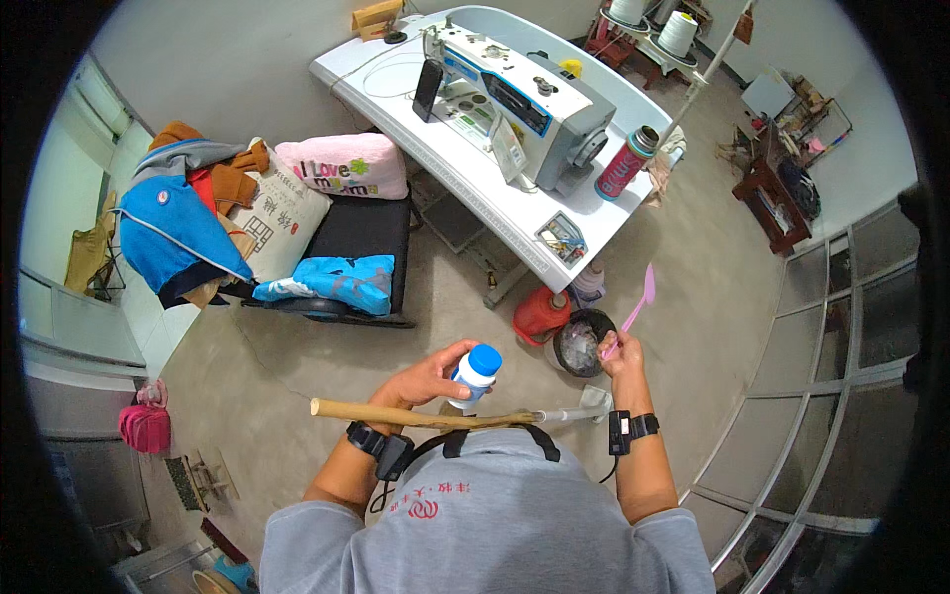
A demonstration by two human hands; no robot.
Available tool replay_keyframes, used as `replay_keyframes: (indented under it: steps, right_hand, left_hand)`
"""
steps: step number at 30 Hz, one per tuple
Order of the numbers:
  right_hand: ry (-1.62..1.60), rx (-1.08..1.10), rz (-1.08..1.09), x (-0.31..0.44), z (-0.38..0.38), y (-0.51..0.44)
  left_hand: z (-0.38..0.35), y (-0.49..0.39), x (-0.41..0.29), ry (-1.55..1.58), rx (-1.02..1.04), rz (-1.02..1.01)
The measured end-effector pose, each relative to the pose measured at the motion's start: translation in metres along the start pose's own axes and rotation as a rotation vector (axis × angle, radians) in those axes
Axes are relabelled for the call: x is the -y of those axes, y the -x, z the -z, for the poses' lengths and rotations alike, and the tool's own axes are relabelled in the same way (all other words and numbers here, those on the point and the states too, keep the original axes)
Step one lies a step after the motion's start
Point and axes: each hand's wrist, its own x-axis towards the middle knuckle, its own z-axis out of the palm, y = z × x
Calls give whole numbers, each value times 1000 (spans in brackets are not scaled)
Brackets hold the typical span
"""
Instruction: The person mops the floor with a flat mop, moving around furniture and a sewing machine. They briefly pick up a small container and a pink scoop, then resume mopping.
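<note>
In my left hand [427, 379] is a white plastic bottle [469, 386] with a blue cap [485, 359], thumb and fingers wrapped around it. My right hand [622, 353] grips a pink plastic spoon [638, 306] by its handle, with the bowl end pointing away from me. Across my waist lies a wooden stick [423, 417]; it passes over my left wrist, and a pale tube-like piece [571, 414] continues from its right end. What holds the stick up cannot be made out. Just beyond my right hand stands a dark bucket [558, 361] with crumpled clear plastic inside.
Ahead is a white sewing table [512, 249] bearing a sewing machine [512, 89], a phone [427, 90] and a red flask [627, 163]. A red jug [540, 315] stands beneath its corner. At left, a black chair [364, 230] carries clothes and cushions. Glazed panels [801, 416] line the right.
</note>
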Motion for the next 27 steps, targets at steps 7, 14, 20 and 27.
replay_keyframes:
  steps: [7, 14, 20, 27]
  right_hand:
    - [-31, 29, 118, 12, 6, -11]
    - [183, 105, 258, 5, -16, -12]
    - [410, 128, 388, -22, -39, -17]
    - [484, 40, 439, -19, -92, -48]
  left_hand:
    - [1, 3, 9, 57, -114, -38]
    - [0, -10, -1, 35, -79, -45]
    - [-3, -13, 0, 23, -153, -40]
    - [-1, -6, 5, 77, -126, -7]
